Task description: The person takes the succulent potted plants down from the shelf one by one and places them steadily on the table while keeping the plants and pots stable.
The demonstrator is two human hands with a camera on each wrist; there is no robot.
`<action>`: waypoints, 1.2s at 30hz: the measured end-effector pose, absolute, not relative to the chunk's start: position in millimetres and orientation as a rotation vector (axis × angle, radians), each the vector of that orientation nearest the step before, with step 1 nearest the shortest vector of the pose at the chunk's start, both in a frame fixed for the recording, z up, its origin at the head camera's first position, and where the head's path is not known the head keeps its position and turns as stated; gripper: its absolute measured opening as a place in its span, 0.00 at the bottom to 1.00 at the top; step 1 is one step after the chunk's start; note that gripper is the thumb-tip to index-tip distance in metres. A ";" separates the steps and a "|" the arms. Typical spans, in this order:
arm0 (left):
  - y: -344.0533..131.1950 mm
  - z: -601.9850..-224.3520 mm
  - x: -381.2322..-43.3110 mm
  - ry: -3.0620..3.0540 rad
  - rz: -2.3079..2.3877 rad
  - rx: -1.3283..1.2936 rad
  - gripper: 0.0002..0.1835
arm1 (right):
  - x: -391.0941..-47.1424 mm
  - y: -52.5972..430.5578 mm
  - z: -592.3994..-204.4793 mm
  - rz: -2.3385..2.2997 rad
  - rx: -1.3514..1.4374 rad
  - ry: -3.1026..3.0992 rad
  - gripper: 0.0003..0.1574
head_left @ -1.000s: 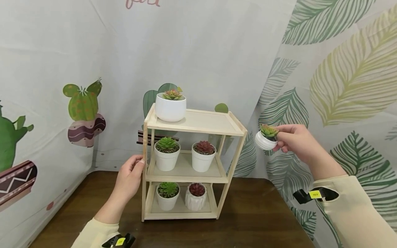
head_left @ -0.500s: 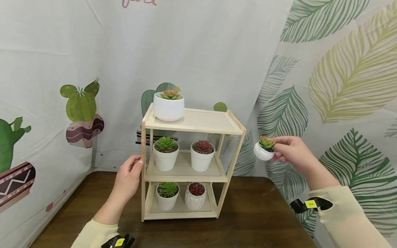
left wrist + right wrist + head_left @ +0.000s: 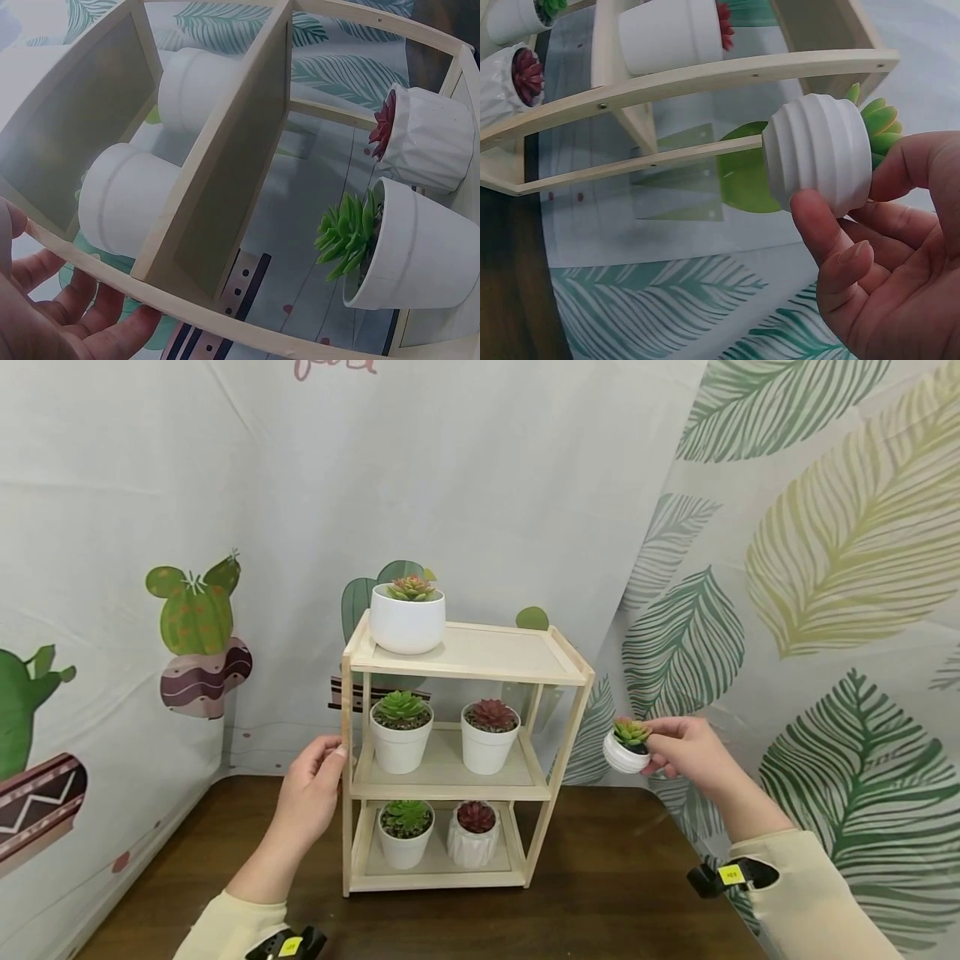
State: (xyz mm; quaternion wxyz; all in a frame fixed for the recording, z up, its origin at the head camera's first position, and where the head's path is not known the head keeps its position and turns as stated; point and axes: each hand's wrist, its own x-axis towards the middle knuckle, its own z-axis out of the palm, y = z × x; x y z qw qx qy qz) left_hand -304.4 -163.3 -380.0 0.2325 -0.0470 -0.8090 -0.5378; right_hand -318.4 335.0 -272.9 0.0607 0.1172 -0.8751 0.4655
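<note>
A three-tier wooden shelf [image 3: 450,792] stands on the table. My left hand [image 3: 311,781] grips its left upright, the fingertips resting along the wood in the left wrist view. Off the shelf's right side, my right hand [image 3: 690,756] holds a small ribbed white pot with a succulent [image 3: 624,755] in the air, slightly tilted. In the right wrist view, its fingers and thumb pinch the ribbed pot [image 3: 821,154] by its rim and side. A round white pot with a succulent [image 3: 407,620] sits at the left of the top tier.
On the middle tier stand a green succulent [image 3: 401,732] and a red one [image 3: 490,737], both in white pots. Below are another green succulent [image 3: 406,833] and a red one in a fluted pot [image 3: 473,835]. The dark wooden table [image 3: 615,868] extends right; printed cloth [image 3: 487,485] hangs behind.
My right hand has lowered the ribbed pot and drawn it slightly left, toward the shelf. The left hand stays on the upright. Pots on the shelf have not moved.
</note>
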 end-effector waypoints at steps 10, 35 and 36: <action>-163.3 -379.7 -305.0 -2.223 -1.492 -0.124 0.22 | -326.1 332.3 -302.4 1.405 0.295 -2.658 0.27; -162.8 -380.9 -305.7 -2.208 -1.489 -0.113 0.21 | -334.5 323.7 -381.0 1.471 0.096 -2.613 0.26; -162.7 -380.9 -305.7 -2.210 -1.488 -0.112 0.21 | -334.4 323.7 -383.6 1.476 0.089 -2.612 0.26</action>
